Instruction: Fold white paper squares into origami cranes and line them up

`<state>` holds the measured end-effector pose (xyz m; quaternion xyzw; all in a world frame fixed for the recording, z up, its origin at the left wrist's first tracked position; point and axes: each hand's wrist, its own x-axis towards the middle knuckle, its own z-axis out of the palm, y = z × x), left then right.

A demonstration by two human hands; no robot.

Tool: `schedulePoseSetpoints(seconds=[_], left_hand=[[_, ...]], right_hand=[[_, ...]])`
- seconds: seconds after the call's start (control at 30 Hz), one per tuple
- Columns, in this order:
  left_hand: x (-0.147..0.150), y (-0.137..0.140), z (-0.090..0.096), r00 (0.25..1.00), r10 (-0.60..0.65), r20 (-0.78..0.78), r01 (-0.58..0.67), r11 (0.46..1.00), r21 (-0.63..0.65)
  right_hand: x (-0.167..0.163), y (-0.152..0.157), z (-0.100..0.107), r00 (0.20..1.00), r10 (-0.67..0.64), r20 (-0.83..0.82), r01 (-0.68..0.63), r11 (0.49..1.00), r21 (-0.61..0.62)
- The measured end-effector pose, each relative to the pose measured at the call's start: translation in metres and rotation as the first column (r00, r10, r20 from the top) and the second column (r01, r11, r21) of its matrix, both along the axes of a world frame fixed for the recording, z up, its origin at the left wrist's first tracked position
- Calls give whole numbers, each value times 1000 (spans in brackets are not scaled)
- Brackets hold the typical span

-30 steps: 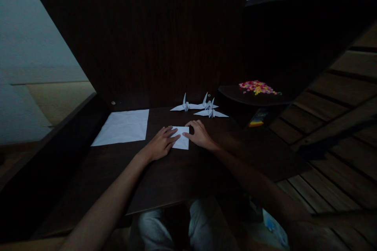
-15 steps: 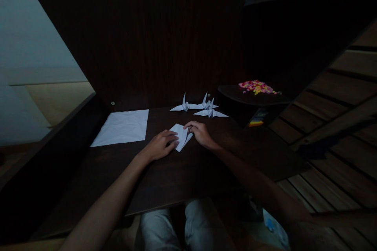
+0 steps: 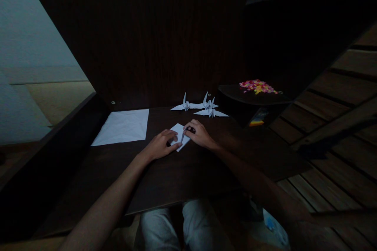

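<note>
A small white folded paper (image 3: 178, 127), diamond-shaped with a lifted flap, lies on the dark desk between my hands. My left hand (image 3: 160, 144) holds down its left side, the thumb by the lower corner and the fingers curved over the edge. Thumb and fingers of my right hand (image 3: 200, 134) pinch the raised flap on the right. Just beyond are several white origami cranes (image 3: 211, 113) with pointed wings, close together. To the left lies a flat, creased white paper sheet (image 3: 122, 126).
At the right, a rounded dark shelf (image 3: 232, 93) bears a heap of small pink, red and yellow pieces (image 3: 258, 86). Below it sits a small item with a yellow edge (image 3: 257, 123). A dark panel (image 3: 153, 39) rises behind the desk (image 3: 165, 180). Wooden slats (image 3: 338, 164) lie right.
My right fingers have drawn the paper's flap up and over, so it now stands more upright. My left thumb has shifted toward the lower corner. The cranes and the sheet stay put.
</note>
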<state>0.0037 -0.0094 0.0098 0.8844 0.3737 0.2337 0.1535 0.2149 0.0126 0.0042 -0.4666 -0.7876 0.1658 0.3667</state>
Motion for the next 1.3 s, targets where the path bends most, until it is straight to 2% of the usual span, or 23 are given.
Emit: schedulePoseSetpoints(seconds=[0.13,0.37,0.53,0.8,0.97,1.1,1.3], left_hand=[[0,0,1,1000,-12,-1,12,1000,-11],[0,-1,0,998,-57,-6,57,998,-4],[-1,-2,1,996,-75,-44,75,997,5],[-1,-4,10,992,-92,-89,91,996,-19],[-2,-4,8,985,-91,-145,94,996,13],[-5,-2,4,985,-50,-164,61,996,63],[-10,7,-2,989,89,-120,-76,991,111]], right_hand=[[-1,1,-4,999,-23,36,22,1000,16],[1,0,-7,988,15,153,-30,995,92],[1,-2,-6,975,30,221,-50,995,82],[-1,-1,-8,950,175,257,-206,973,100],[-3,-4,-7,945,188,268,-214,974,73],[-3,-8,-2,940,162,300,-180,983,32],[-2,-9,1,938,170,302,-180,984,5]])
